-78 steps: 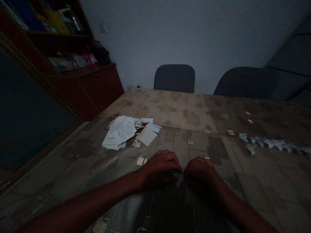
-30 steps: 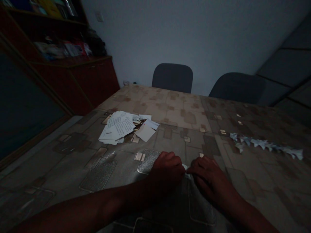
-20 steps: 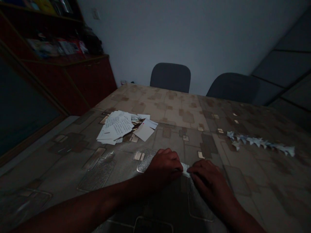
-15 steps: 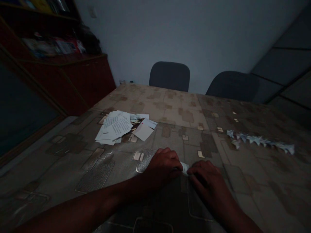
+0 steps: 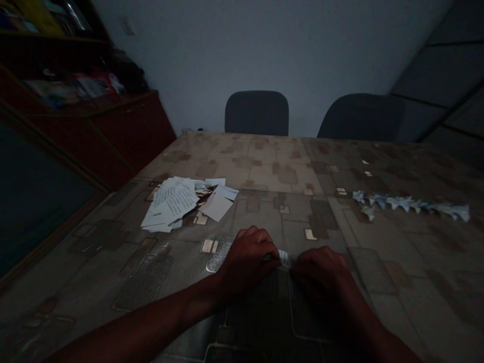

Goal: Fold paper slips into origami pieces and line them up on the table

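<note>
Between my two hands, near the front of the table, is a small piece of pale printed paper (image 5: 285, 259). The fingers of my left hand (image 5: 251, 257) are closed on its left end. My right hand (image 5: 321, 269) is at its right end with the fingers curled; this hand is dark and a little blurred. Most of the paper is hidden by my fingers. Ahead and to the left lies a pile of printed paper sheets (image 5: 172, 201), with blank white cards (image 5: 216, 205) beside it. A row of folded paper pieces (image 5: 408, 203) lies at the far right.
The table (image 5: 260, 174) has a patterned cover with rectangles. Two grey chairs (image 5: 257, 113) stand behind it against the wall. At the left is a dark red cabinet (image 5: 130, 131) with things on its shelves. The room is dim.
The view has turned slightly, so the pile shows farther left and the chairs higher. Both hands stay at the small paper, and the right hand has become more blurred.
</note>
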`<state>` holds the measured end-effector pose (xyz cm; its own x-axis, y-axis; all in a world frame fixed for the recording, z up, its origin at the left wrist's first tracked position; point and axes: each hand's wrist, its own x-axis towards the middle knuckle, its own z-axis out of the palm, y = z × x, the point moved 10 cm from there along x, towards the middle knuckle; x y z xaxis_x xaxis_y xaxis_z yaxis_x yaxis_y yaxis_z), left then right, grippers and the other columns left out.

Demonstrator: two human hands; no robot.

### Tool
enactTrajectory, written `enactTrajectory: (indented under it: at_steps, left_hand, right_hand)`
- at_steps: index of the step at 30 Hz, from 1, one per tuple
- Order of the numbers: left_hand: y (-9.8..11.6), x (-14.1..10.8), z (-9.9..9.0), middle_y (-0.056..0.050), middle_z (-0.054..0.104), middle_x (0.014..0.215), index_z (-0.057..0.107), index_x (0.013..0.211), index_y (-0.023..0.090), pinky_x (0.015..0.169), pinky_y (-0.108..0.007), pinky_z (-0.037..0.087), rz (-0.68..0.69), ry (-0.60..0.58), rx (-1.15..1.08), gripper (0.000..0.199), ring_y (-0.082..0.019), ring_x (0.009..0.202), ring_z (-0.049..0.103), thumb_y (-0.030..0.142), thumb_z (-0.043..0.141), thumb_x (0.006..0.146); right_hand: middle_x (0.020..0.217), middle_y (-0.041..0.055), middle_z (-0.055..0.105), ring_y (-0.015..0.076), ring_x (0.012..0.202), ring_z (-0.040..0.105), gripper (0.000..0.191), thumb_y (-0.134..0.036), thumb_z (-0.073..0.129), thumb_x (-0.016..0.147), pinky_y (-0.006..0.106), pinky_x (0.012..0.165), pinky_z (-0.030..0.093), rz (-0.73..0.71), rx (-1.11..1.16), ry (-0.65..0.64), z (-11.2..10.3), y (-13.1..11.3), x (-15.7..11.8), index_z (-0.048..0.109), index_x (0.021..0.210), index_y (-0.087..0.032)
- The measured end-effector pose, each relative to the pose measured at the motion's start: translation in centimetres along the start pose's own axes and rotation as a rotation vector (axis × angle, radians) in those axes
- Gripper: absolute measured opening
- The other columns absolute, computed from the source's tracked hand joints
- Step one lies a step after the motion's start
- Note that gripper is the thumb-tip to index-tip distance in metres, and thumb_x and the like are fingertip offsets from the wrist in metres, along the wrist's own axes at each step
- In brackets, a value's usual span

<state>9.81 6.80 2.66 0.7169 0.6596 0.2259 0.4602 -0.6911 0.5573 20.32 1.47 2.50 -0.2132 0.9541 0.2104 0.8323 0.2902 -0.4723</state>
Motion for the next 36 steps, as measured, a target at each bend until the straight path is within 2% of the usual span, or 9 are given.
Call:
enactTrajectory:
  at_steps: [4,9,14,19,27,36]
  left_hand:
    - [-0.1,0.3,0.1,-0.001,0.062,0.085,0.064,0.08,0.019,0.078,-0.034,0.034,-0.017,0.016,0.052,0.006,-0.02,0.086,0.053,0.021,0.068,0.083]
    - [0.0,0.5,0.3,-0.002,0.062,0.087,0.064,0.082,0.018,0.078,-0.035,0.034,-0.017,-0.012,0.08,0.005,-0.021,0.087,0.052,0.022,0.066,0.084]
    - [0.4,0.5,0.2,-0.002,0.061,0.088,0.064,0.081,0.019,0.078,-0.034,0.034,0.002,-0.035,0.078,0.008,-0.021,0.088,0.051,0.025,0.067,0.084]
    - [0.4,0.7,0.3,-0.002,0.06,0.086,0.063,0.079,0.019,0.078,-0.035,0.034,-0.013,-0.062,0.09,0.012,-0.021,0.088,0.051,0.028,0.065,0.086]
    - [0.2,0.9,0.3,-0.001,0.06,0.086,0.064,0.079,0.019,0.077,-0.035,0.034,-0.032,-0.085,0.089,0.014,-0.021,0.089,0.051,0.032,0.068,0.084]
    - [0.2,0.9,0.2,-0.002,0.061,0.084,0.063,0.077,0.019,0.078,-0.035,0.035,-0.035,-0.032,0.095,0.009,-0.021,0.086,0.052,0.026,0.066,0.083]
  right_hand:
    - [0.077,0.0023,0.066,0.0201,0.073,0.058,0.017,-0.023,0.057,0.086,0.037,0.07,0.036,-0.039,0.026,0.059,-0.5,-0.2,-0.3,0.071,0.077,-0.024]
    - [0.075,0.0019,0.066,0.0193,0.071,0.058,0.019,-0.025,0.056,0.087,0.036,0.068,0.037,-0.071,-0.008,0.056,-0.1,0.1,-0.3,0.069,0.074,-0.024]
    - [0.08,0.0028,0.068,0.0178,0.072,0.06,0.018,-0.019,0.053,0.088,0.031,0.065,0.042,-0.081,0.035,-0.034,-0.3,0.6,-0.1,0.069,0.083,-0.024]
    - [0.081,0.0019,0.068,0.0184,0.075,0.059,0.022,-0.019,0.049,0.091,0.033,0.066,0.041,-0.127,-0.021,-0.09,-0.4,0.3,-0.3,0.069,0.088,-0.027]
    - [0.066,0.0018,0.062,0.0181,0.063,0.057,0.022,-0.029,0.054,0.089,0.032,0.06,0.039,0.026,-0.131,-0.009,-0.1,0.9,0.2,0.061,0.069,-0.024]
    - [0.063,0.0009,0.059,0.0188,0.062,0.056,0.025,-0.033,0.054,0.089,0.032,0.056,0.038,0.025,-0.145,0.017,0.1,1.0,-0.1,0.056,0.065,-0.025]
